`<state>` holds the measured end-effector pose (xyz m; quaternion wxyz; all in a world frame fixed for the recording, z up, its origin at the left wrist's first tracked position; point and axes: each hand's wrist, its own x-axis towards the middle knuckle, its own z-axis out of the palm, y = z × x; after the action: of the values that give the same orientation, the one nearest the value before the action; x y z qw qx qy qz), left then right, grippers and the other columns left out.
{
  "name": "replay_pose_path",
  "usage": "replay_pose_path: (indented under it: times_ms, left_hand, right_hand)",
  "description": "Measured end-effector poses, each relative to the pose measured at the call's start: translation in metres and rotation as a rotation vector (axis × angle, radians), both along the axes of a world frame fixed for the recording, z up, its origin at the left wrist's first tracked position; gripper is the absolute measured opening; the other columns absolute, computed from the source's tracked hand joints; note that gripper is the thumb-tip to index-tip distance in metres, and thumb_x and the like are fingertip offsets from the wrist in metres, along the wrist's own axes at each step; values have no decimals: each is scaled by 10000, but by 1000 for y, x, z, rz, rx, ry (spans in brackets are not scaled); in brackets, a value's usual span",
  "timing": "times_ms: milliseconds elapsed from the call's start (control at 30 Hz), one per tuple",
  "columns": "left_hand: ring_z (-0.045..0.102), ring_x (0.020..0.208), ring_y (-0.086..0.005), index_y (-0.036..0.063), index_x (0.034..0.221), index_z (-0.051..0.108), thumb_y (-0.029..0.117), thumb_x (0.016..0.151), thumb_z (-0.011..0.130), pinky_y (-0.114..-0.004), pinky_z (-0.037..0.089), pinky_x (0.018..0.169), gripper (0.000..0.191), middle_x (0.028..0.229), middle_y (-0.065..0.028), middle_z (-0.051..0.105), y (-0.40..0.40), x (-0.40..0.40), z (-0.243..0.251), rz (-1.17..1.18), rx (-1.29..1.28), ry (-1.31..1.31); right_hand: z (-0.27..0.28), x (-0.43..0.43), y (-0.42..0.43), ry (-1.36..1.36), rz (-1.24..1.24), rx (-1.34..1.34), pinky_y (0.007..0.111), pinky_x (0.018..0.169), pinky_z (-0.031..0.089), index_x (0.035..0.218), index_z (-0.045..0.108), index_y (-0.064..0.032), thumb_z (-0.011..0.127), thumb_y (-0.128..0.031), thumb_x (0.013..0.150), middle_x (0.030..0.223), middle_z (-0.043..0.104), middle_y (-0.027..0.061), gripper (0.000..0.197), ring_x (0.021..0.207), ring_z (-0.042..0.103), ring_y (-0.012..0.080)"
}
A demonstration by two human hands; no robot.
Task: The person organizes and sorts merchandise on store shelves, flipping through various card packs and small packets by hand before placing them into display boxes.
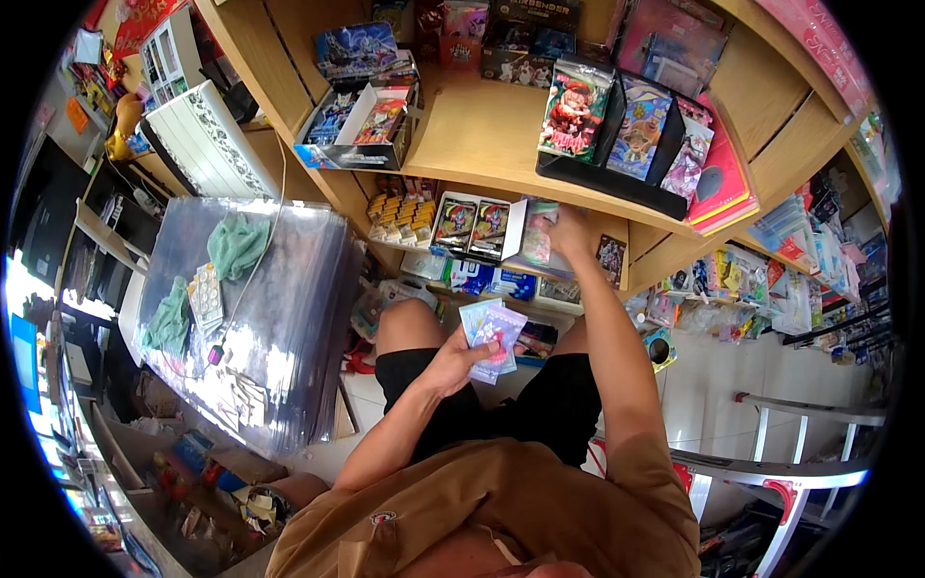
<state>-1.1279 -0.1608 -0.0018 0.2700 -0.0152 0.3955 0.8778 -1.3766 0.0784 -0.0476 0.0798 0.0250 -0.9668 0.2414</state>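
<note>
My left hand (449, 367) holds a small fan of foil card packs above my lap. A lilac pack (507, 325) lies on top under my thumb, with a pale blue pack (473, 312) showing behind it. My right hand (569, 233) reaches into a clear plastic box (553, 270) on the lower shelf. Pastel packs (535, 244) stand in that box beside my fingers. My fingertips are partly hidden, so whether they grip a pack is unclear. Just left of it, an open display box (471, 253) contains two stacks of dark card packs (457, 222).
Overhead juts the upper wooden shelf (462, 141), carrying a black pack stand (614, 180) and an open card box (354, 155). Stacked clear plastic sheets (289, 289) with green cloths (238, 244) rise at left. An aluminium ladder (766, 469) lies right, near loaded shelves (802, 224).
</note>
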Motion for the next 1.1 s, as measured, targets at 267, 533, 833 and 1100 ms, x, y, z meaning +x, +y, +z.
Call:
replay_pose_path:
  times_ms: [267, 533, 833, 1100]
  left_hand:
    - [671, 952, -150, 31, 1298, 558, -81, 902, 712, -332, 575, 890, 439, 1139, -59, 669, 10, -23, 14, 105, -210, 109]
    - [676, 985, -144, 26, 1287, 579, -89, 882, 733, -327, 576, 879, 449, 1114, -52, 688, 9, -40, 11, 205, -210, 119]
    - [612, 1241, -213, 1, 1420, 460, 137, 1085, 504, -393, 507, 1059, 365, 1388, -118, 602, 20, -46, 17, 77, 213, -140]
    - [616, 1165, -149, -29, 1385, 487, 12, 1040, 556, -333, 500, 1015, 353, 1288, -99, 646, 25, -43, 24, 148, -120, 98]
  right_hand:
    - [-15, 8, -33, -129, 48, 210, 476, 794, 594, 1034, 699, 39, 651, -100, 864, 1053, 714, 275, 225, 913, 735, 376]
    - [47, 133, -33, -39, -22, -749, 379, 737, 551, 1210, 642, 0, 709, -315, 965, 1015, 741, 177, 404, 855, 721, 266]
    - [47, 204, -6, -273, -105, -1415, 258, 723, 561, 1214, 619, -10, 685, -152, 1000, 986, 701, 40, 265, 860, 672, 106]
    - [66, 203, 26, -88, -8, -1370, 281, 908, 543, 1423, 476, 1, 671, -18, 982, 1185, 691, 121, 483, 1026, 675, 154]
